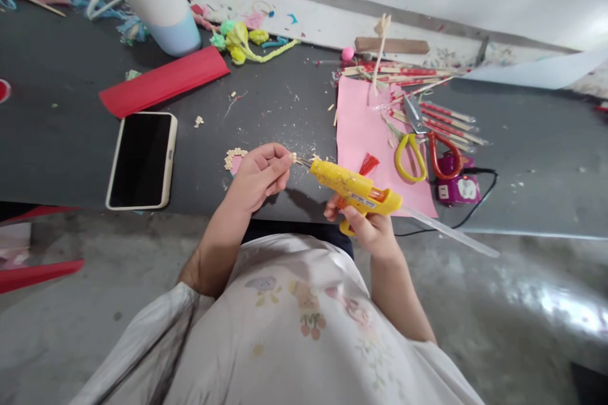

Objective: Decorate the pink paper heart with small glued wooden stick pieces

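My right hand [368, 228] grips a yellow glue gun [354, 188] by its handle, a clear glue stick [446, 231] poking out behind. The gun's nozzle points left at a tiny pale piece [294, 157] pinched in the fingers of my left hand [260, 174]. Just left of that hand a small ring of pale bits on pink [234, 158] lies on the dark table [71, 133]. A red tassel [368, 164] sits behind the gun on a pink sheet [365, 133].
A phone [141, 159] lies face up at the left, a red folded sheet [164, 81] behind it. Yellow and red scissors [425, 145], a purple power strip [458, 188], sticks [446, 117] and a white and blue cylinder [156, 0] stand further back.
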Tool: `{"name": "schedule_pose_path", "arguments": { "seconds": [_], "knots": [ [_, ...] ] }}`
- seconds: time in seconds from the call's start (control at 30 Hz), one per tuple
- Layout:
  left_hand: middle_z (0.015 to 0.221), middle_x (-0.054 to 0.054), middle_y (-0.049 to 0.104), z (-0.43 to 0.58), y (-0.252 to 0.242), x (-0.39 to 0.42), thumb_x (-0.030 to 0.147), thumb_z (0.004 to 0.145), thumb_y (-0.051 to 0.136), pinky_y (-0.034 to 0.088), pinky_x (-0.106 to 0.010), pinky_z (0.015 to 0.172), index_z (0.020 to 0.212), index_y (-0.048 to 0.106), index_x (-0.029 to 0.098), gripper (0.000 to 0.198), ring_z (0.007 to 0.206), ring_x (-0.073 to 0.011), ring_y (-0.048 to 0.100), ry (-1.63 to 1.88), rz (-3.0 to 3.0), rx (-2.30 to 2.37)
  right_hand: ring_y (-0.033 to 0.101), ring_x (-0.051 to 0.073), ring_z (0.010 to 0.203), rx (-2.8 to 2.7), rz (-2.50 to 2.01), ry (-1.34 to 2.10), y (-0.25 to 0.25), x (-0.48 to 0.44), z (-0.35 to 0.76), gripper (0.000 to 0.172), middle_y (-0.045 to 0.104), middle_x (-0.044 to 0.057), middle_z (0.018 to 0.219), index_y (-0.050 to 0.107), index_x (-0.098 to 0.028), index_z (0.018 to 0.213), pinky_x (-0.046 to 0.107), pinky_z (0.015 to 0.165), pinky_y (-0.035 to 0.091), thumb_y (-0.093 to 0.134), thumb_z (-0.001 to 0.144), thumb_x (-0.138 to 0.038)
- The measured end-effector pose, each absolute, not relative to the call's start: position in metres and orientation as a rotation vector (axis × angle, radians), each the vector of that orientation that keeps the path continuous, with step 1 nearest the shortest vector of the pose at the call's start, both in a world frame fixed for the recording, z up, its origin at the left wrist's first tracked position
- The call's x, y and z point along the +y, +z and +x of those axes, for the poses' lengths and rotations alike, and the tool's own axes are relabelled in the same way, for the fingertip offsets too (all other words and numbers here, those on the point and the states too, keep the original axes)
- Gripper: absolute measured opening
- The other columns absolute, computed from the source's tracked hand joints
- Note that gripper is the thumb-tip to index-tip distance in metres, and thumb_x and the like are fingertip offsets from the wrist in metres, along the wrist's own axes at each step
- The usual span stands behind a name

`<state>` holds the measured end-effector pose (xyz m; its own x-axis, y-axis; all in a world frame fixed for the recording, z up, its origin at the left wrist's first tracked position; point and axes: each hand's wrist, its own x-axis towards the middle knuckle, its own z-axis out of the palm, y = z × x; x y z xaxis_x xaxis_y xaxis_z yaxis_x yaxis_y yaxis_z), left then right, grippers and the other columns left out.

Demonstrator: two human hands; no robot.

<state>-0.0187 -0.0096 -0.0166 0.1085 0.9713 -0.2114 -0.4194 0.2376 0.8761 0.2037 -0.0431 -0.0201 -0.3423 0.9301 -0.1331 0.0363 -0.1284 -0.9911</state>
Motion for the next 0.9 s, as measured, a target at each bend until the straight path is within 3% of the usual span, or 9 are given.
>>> {"name": "schedule_pose_path", "arguments": {
  "seconds": [0.9],
  "knots": [
    [0.045, 0.007, 0.051, -0.0175, -0.0192, -0.0119, 0.046, 0.073, 0.08, 0.019, -0.016, 0.034, 0.077, 0.06, 0.019, 0.034, 0.034, -0.0022, 0.031, 1.205, 0.799, 1.001, 0.063, 0.018, 0.068, -1.465, -1.078, 1.642, -0.0163, -0.0374, 0.2072, 0.03, 0.065, 0.004, 0.076, 0.063, -0.021, 0.085, 0.033, 0.062, 0.056, 0.06, 0.088, -0.051]
  ]
}}
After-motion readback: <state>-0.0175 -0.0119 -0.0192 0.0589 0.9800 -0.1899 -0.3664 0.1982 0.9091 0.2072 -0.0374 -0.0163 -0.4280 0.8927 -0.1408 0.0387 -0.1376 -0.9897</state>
